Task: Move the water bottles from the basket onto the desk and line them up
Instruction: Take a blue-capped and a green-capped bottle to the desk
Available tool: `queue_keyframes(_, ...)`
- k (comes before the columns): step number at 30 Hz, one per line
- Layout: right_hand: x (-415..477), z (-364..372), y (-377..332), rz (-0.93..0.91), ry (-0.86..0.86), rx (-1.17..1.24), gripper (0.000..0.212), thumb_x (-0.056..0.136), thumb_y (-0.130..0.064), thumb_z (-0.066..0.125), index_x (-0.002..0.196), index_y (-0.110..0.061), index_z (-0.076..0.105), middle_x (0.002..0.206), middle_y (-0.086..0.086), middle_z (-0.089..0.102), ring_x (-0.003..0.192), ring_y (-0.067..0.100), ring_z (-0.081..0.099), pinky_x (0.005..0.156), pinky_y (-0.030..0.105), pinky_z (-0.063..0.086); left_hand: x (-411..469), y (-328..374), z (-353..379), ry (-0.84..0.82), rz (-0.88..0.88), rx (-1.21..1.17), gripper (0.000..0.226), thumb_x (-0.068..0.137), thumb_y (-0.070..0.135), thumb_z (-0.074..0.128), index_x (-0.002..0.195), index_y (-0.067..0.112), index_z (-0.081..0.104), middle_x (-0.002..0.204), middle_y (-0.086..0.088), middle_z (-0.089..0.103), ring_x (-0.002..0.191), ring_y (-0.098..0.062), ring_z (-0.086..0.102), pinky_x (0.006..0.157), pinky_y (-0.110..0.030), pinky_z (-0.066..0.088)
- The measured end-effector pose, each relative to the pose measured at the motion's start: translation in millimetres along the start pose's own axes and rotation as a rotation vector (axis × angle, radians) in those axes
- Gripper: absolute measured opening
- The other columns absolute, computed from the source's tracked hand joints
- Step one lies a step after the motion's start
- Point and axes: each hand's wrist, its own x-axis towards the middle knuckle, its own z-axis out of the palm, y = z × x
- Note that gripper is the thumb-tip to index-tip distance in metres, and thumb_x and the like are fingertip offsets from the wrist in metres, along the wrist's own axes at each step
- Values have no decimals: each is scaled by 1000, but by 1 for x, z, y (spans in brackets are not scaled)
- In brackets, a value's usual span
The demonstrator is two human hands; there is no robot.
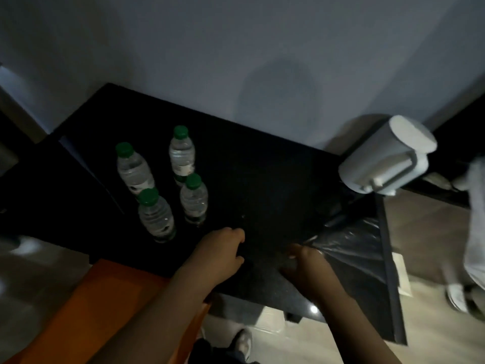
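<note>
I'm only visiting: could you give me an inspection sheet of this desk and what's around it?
Surface: dark desk, dimly lit.
Job's things: four green-capped water bottles, upright at the left in two pairs, not one line.
Clutter: white kettle at the far right; black plastic bag at the right edge.
Fingers: left hand loosely curled, empty; right hand at the bag, grip unclear.
Cables: nothing seen.
Surroundings: grey wall; orange thing lower left; a shoe on the floor.

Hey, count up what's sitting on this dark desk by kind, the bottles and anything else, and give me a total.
Clear plastic water bottles with green caps: 4
White lidded jug, at the desk's right edge: 1
Crumpled black plastic bag: 1
Total: 6
</note>
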Motion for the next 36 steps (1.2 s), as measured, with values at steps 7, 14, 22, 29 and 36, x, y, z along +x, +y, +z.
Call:
queue_keyframes(7, -57, -8, 80, 163, 87, 98, 51, 85, -36, 66, 132, -27, 50, 126, 0, 61, 113, 16, 59, 92, 28, 50, 17, 71, 38, -121, 102, 83, 34, 88, 31, 60, 120, 24, 52, 118, 3, 55, 102, -12, 55, 79, -23, 44)
queue_keyframes(14, -135, -16, 172, 310, 191, 195, 52, 84, -36, 68, 132, -24, 52, 126, -2, 62, 116, 15, 57, 92, 26, 45, 13, 175, 91, -225, 273, 195, 34, 89, 31, 58, 121, 20, 53, 117, 1, 57, 103, -16, 57, 87, -30, 50)
queue_keyframes(22, -255, -20, 301, 477, 275, 252, 51, 87, -36, 64, 134, -25, 49, 130, -4, 58, 120, 14, 52, 91, 25, 42, -18, 317, 188, -298, 429, 232, 31, 87, 31, 59, 115, 19, 56, 114, 1, 58, 101, -17, 57, 88, -32, 50)
queue_keyframes(29, -358, -16, 387, 679, 411, 352, 49, 86, -35, 63, 133, -26, 51, 128, -5, 59, 119, 12, 53, 91, 25, 43, -38, 435, 259, -340, 646, 302, 34, 85, 38, 61, 117, 25, 56, 115, 6, 61, 103, -15, 59, 83, -26, 48)
queue_keyframes(36, -427, -15, 453, 891, 561, 437, 49, 86, -36, 63, 132, -25, 51, 129, -5, 58, 121, 12, 51, 95, 25, 41, -46, 544, 317, -420, 922, 376, 40, 86, 41, 59, 123, 28, 52, 123, 7, 58, 93, -11, 58, 80, -24, 45)
